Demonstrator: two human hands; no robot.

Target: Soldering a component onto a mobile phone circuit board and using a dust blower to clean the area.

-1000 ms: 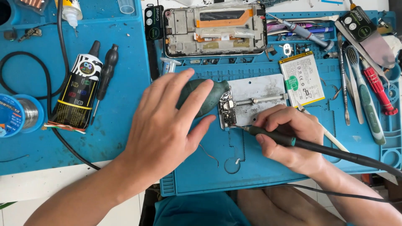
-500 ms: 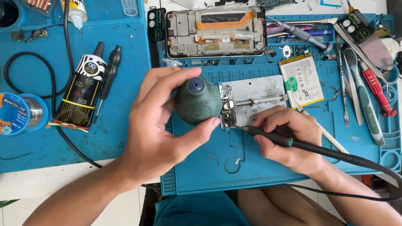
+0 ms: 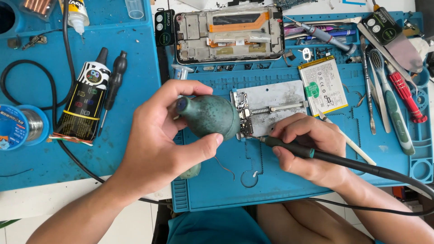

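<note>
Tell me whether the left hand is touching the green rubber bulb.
Touching. The head view shows the left hand wrapped around the green bulb, thumb pressed under it and fingers curled over its top, no gap.

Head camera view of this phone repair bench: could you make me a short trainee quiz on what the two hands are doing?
1. True or false: the left hand grips a green rubber air blower.
2. What does the right hand hold? A) red screwdriver B) black soldering iron C) tweezers
3. Fill in: the iron's tip points at a small circuit board clamped on a grey metal ____.

Key
1. True; its nozzle end faces the board.
2. B; the red screwdriver lies unused on the blue mat to the right.
3. Holder, below the opened phone.
</note>
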